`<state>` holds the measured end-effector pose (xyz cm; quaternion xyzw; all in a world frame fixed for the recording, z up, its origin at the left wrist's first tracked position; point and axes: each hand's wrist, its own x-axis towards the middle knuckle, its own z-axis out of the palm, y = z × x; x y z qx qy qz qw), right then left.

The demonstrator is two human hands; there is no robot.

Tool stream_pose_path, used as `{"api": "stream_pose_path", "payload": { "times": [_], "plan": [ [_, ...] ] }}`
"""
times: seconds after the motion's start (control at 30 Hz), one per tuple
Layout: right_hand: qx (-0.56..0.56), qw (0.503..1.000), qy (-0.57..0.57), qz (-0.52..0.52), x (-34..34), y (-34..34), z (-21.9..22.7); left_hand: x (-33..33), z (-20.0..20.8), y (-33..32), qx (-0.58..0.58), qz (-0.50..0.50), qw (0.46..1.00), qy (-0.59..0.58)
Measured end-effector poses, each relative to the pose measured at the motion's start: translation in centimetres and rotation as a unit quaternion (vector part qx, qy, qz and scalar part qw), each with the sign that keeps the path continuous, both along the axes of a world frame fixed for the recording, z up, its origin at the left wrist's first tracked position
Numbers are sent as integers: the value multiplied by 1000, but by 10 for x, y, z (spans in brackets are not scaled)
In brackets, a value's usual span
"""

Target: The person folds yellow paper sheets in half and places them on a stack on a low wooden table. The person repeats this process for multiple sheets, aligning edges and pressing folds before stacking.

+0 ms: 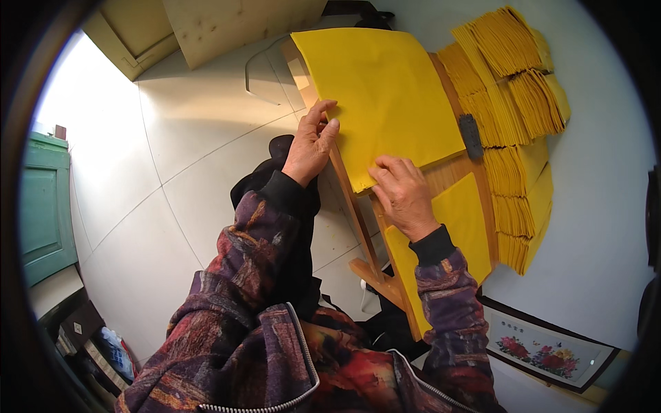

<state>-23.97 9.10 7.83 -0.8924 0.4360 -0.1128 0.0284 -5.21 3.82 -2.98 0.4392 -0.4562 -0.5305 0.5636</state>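
The stack of yellow sheets (385, 96) lies on the wooden table (446, 175) in the upper middle of the frame, the left hand (310, 146) at its left edge with thumb and forefinger slightly apart — whether they grip it, I cannot tell. The right hand (405, 196), fingers curled, is at its lower edge near the frame's centre — its hold is unclear too. Yellow bundles (506, 124) line the upper right.

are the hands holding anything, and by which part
Whether either grips cannot be told: left hand at the left edge of the upper yellow sheets, right hand at their near edge.
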Motion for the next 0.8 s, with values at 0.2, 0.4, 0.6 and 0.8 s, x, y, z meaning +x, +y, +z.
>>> {"api": "stream_pose_path", "payload": {
  "times": [0.2,0.4,0.6,0.8],
  "plan": [
    [24,998,-60,-12,-2,-6,-1,2,3,1,-7,-56,998,2],
    [124,976,-170,-56,-3,-12,4,0,3,-1,-32,-23,999,-11],
    [209,952,-210,-80,-8,-20,5,5,3,0,7,-74,997,4],
    [259,933,-227,-103,-12,-23,6,1,5,1,-3,-47,998,44]
  ]
}}
